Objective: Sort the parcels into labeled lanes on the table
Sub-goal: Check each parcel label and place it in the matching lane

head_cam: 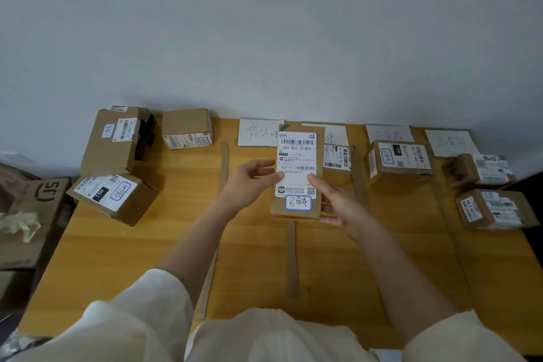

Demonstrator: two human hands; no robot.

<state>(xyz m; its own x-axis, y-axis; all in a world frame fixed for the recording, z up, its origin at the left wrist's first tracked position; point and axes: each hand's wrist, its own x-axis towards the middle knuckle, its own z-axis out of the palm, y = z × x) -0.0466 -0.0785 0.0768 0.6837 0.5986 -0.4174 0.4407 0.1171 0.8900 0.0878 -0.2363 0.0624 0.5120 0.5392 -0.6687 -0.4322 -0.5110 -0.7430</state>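
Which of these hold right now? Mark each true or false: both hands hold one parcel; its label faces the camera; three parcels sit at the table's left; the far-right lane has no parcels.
1. Both hands hold one parcel: true. The left hand and right hand grip the held parcel.
2. Its shipping label faces the camera: true.
3. Three parcels sit at the left: true.
4. The far-right lane has no parcels: false. Two parcels lie there, below the far-right paper sign.

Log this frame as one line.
left hand: grips held parcel | right hand: grips it | above table | not yet laned
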